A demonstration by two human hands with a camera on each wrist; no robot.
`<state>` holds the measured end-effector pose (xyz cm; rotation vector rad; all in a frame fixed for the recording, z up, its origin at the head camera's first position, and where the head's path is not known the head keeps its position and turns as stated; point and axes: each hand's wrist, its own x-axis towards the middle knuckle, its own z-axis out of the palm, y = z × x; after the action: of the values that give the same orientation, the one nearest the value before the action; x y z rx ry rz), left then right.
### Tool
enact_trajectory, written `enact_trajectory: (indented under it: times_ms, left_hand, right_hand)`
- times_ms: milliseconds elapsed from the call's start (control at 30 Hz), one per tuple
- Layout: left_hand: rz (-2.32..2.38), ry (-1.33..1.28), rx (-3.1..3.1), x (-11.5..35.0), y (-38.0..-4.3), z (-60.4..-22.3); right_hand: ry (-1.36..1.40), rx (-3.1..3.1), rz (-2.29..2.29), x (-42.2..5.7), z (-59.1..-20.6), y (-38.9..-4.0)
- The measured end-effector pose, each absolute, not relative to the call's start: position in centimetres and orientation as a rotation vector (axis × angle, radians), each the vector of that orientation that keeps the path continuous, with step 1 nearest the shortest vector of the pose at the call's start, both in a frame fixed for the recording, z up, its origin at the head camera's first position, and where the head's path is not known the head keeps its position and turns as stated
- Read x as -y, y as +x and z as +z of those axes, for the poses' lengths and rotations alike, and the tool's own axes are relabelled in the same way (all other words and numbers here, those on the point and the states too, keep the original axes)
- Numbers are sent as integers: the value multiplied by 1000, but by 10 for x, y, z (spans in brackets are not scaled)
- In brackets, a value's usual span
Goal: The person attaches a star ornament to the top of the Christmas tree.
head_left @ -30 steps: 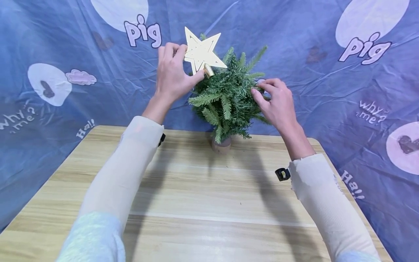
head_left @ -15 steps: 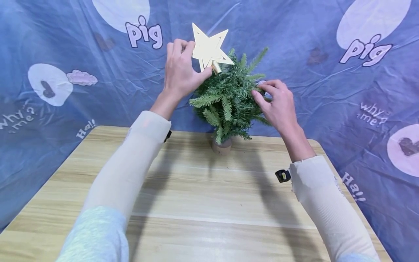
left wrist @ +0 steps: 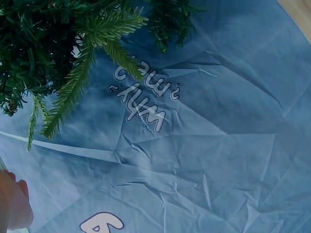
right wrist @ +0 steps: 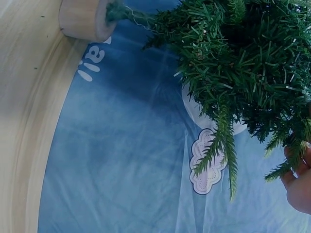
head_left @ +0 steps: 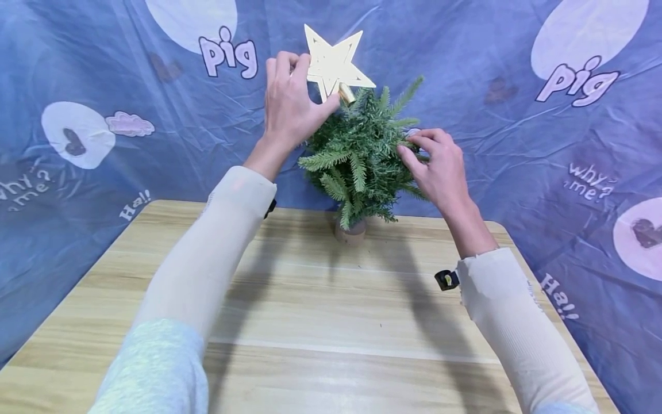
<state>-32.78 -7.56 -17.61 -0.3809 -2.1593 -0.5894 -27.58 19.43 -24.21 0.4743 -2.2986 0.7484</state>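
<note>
A gold star tree topper with a short socket at its lower end tilts above the small artificial Christmas tree. My left hand grips it by its left side, thumb beside the socket. In the head view the socket overlaps the tree's top. On the tree's right side my right hand pinches a branch between thumb and fingers. The right wrist view shows that hand at the tips of the green branches. Only part of my left hand appears in the left wrist view.
The tree stands on a round wooden base near the back edge of the wood-grain table. Close behind hangs a creased blue cloth printed with words and shapes. Dark wrist-worn devices sit by both cuffs.
My left hand has carried the star to the right, then upward, so it sits higher above the treetop. The right hand has stayed nearly still at the branch.
</note>
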Motion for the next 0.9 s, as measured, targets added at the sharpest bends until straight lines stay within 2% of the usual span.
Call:
enact_trajectory:
  times_ms: [900]
  left_hand:
    - [-502,-377,2189,58,-345,-164]
  right_hand:
    - [495,2256,732,-194,-245,-275]
